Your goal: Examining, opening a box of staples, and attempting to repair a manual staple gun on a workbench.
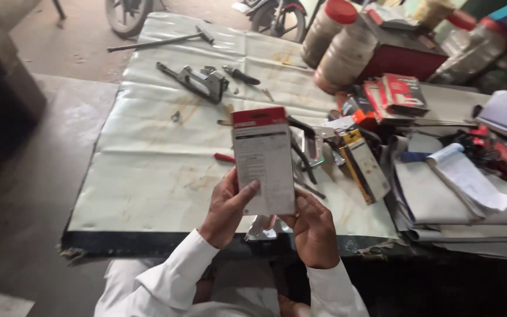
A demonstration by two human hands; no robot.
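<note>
While both hands grip it, left hand point(225, 212) and right hand point(314, 230) fingers clamp the flat white-and-red card package point(263, 161) above the cream-covered table point(148, 176).

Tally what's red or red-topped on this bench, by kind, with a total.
Box with a red top, held in the left hand and right hand: 1
Red-lidded jars: 1
Red boxes: 2
Red-handled tools: 1
Total: 5
</note>
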